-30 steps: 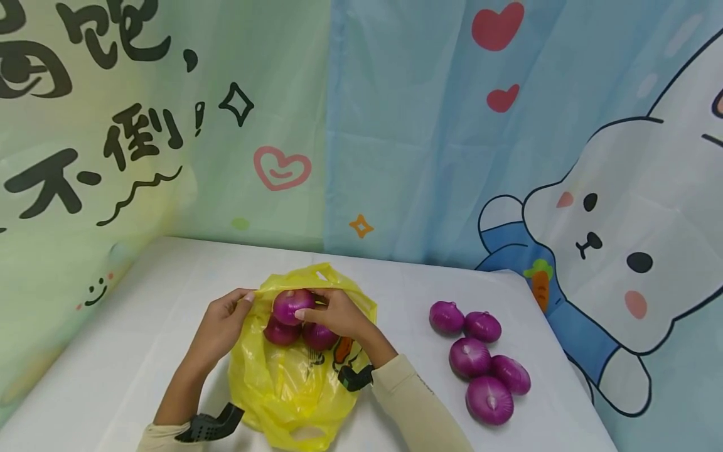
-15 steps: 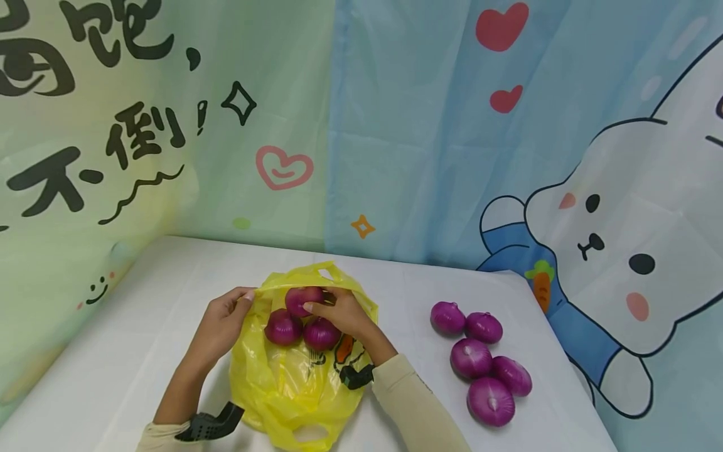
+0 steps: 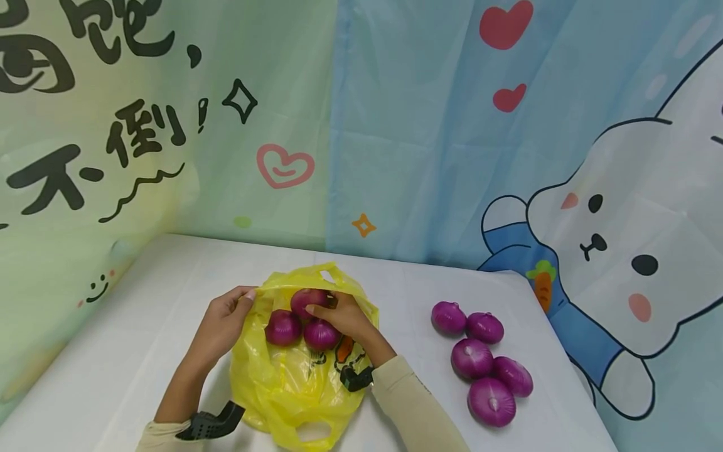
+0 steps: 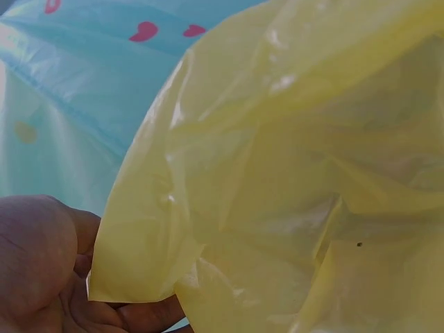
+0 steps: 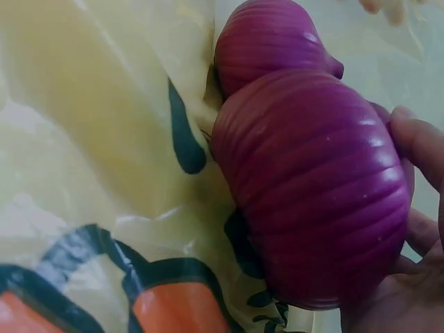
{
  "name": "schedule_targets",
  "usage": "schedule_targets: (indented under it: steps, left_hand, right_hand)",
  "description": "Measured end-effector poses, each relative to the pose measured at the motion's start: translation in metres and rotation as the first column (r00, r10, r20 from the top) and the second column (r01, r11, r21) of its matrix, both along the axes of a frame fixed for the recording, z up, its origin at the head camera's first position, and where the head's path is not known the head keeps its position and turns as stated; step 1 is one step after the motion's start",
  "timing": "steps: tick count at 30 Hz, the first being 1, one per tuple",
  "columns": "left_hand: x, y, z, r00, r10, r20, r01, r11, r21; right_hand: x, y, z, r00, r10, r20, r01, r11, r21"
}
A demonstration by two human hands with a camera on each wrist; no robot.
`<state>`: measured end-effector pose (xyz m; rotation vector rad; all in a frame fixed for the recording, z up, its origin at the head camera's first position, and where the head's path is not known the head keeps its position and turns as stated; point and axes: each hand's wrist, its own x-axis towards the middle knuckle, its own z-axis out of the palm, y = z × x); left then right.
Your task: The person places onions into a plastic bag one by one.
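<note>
A yellow plastic bag (image 3: pixel 294 389) lies on the white table with its mouth held up, and three red onions are inside. My left hand (image 3: pixel 226 320) pinches the left edge of the bag's mouth; in the left wrist view, the yellow film hides most of the scene. Reaching into the mouth, my right hand (image 3: pixel 346 312) holds the rear onion (image 3: pixel 307 302) with the thumb on its near side. The other two onions, one on the left (image 3: pixel 283 328) and one on the right (image 3: pixel 321 334), sit in front of it. In the right wrist view, a large onion (image 5: pixel 312 187) partly covers the others.
Several more red onions (image 3: pixel 472 358) lie in a cluster on the white table (image 3: pixel 407 301), right of the bag. A printed cloth backdrop (image 3: pixel 395 157) hangs behind the table. Each wrist wears a black camera mount.
My right hand has moved the rear onion to the right and slightly back, from above the left onion to behind the other two. My left hand stays at the bag's edge.
</note>
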<state>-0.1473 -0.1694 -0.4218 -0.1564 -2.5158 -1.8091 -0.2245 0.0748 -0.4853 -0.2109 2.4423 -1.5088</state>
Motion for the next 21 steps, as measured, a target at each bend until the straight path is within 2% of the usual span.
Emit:
schedule_targets:
  steps: [6, 13, 21]
  left_hand:
    - [-0.0007, 0.0003, 0.0001, 1.000, 0.011, 0.009, -0.011, 1.000, -0.025]
    - [-0.0018, 0.0004, 0.0006, 1.000, 0.016, -0.004, -0.016, 0.999, -0.047]
    - [-0.0021, -0.0010, -0.0031, 1.000, 0.018, 0.001, -0.018, 0.998, -0.061]
  right_hand:
    - [-0.0007, -0.0007, -0.0031, 1.000, -0.012, -0.018, 0.013, 0.998, 0.064]
    - [0.0021, 0.0002, -0.0021, 0.995, -0.091, 0.038, 0.085, 0.989, 0.124]
    - [0.0024, 0.0001, -0.0031, 0.996, -0.083, 0.046, 0.075, 0.987, 0.139]
